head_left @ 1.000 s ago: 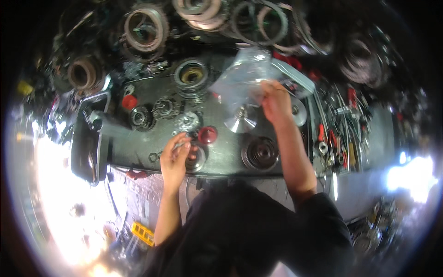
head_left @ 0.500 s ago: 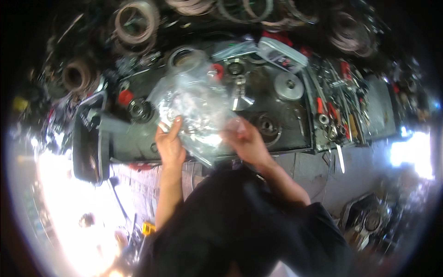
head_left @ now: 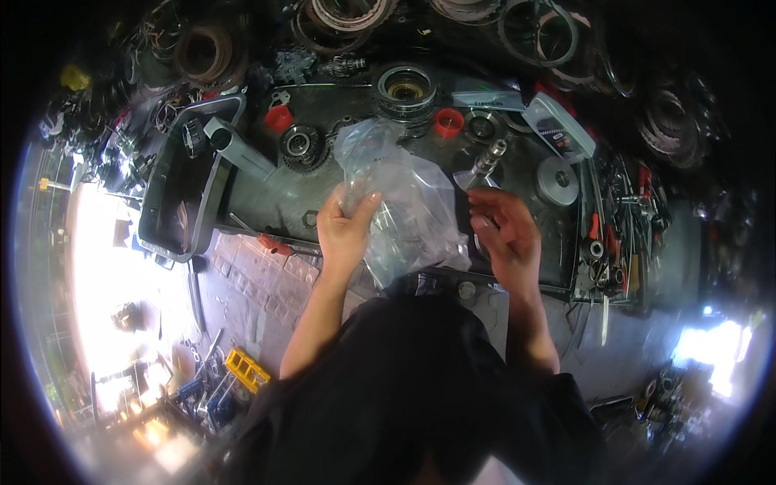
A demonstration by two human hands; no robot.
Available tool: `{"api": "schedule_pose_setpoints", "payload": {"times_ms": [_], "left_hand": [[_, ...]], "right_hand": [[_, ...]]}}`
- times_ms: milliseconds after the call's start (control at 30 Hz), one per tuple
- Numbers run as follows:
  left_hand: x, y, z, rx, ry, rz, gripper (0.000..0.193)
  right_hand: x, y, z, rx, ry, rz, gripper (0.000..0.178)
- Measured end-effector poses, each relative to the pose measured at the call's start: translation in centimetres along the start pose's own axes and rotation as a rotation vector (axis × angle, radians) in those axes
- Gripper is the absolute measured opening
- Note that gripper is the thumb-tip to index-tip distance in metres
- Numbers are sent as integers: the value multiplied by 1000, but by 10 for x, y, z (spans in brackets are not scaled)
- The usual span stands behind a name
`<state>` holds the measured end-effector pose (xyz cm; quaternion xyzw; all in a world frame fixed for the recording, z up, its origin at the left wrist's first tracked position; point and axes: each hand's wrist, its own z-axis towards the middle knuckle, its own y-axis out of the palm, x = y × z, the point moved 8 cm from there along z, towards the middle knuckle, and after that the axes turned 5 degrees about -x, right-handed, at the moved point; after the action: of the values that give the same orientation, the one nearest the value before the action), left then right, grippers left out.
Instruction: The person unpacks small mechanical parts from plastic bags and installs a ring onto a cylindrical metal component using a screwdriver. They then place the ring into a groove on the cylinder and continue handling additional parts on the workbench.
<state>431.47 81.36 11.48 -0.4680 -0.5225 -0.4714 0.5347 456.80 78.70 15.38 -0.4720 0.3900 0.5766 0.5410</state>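
left hand [head_left: 344, 233]: fingers grasp clear plastic bag [head_left: 412, 212], thumb over its left side | right hand [head_left: 511, 236]: fingers released, loosely curled, just right of bag, above table [head_left: 271, 204]

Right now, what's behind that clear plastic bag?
Beyond the bag, a round metal stack stands on the dark bench. Whatever lies directly behind its creased plastic is covered or too hazy to identify.

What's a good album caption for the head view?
Left hand holding a clear bag over the bench, right hand beside it.
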Motion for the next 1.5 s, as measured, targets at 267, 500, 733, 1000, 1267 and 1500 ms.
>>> {"api": "schedule_pose_setpoints", "payload": {"times_ms": [267, 500, 733, 1000, 1267, 1500], "left_hand": [[38, -23, -10, 16, 203, 251, 18], [5, -34, -7, -100, -128, -215, 25], [1, -48, -7, -42, 50, -303, 28], [-4, -66, -8, -56, 125, -399, 34], [4, -56, -14, 19, 117, -416, 38], [15, -50, -14, 101, 157, -325, 35]], "right_hand": [[-48, 29, -9, 68, -105, -228, 40], [10, 8, 3, 143, 211, 260, 19], [-13, 23, 5, 118, -11, 96, 34], [-45, 29, -21, 63, -213, -105, 39], [-63, 24, -12, 281, -293, -482, 18], [-31, 26, -5, 219, -94, -107, 21]]}}
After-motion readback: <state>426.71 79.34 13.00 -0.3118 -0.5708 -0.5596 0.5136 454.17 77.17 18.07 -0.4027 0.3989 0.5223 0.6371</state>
